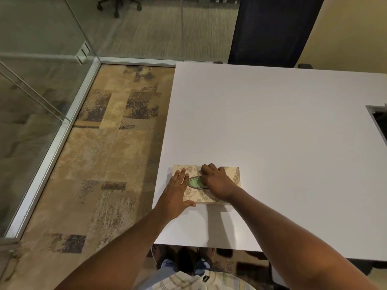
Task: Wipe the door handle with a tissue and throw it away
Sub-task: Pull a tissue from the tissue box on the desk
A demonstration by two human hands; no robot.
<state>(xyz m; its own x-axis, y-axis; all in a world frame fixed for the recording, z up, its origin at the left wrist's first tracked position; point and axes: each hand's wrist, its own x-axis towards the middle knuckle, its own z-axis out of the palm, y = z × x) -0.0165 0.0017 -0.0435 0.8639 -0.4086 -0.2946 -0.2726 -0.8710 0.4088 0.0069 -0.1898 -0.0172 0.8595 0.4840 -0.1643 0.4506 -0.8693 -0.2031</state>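
Note:
A beige floral tissue box [192, 195] lies flat near the left front corner of the white table [272, 132]. Its oval opening [194, 182] shows green inside. My left hand [174, 197] rests flat on the box's left end, fingers spread. My right hand [217, 181] is curled over the opening with its fingertips dipped into it; whether they pinch a tissue is hidden. No door handle is in view.
Glass walls with metal frames [62, 130] run along the left and back. Patterned carpet [109, 143] fills the gap between glass and table. A dark blue panel [272, 28] stands behind the table, and a cable cut-out [379, 122] sits at its right edge.

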